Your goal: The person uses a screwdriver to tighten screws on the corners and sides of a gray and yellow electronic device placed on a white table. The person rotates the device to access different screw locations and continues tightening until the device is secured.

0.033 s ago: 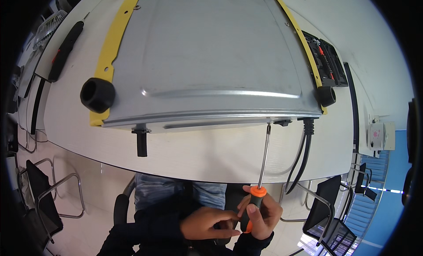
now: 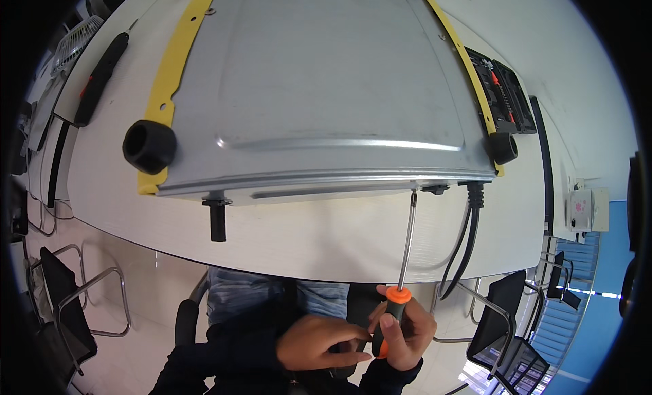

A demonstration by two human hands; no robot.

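A long screwdriver [image 2: 394, 310] with an orange and dark green handle slants up from my right hand [image 2: 411, 330], which is closed around the handle. Its shaft tip meets the near end face of a grey metal case [image 2: 333, 82], beside a small black fitting [image 2: 435, 190]. My left hand [image 2: 316, 343] is held with thumb and fingers apart, the fingertips up against the handle's left side. Yellow strips [image 2: 178, 62] edge the case, with a black foot [image 2: 149, 147] at the near left corner and another foot [image 2: 503, 149] at the right.
The case rests on a white table [image 2: 285, 239]. A black cable [image 2: 468, 239] hangs from its near face, and a black peg [image 2: 216, 222] juts out at left. A dark power screwdriver [image 2: 102, 79] lies far left; an open tool box [image 2: 502, 89] stands right. Chairs [image 2: 71, 307] flank the table.
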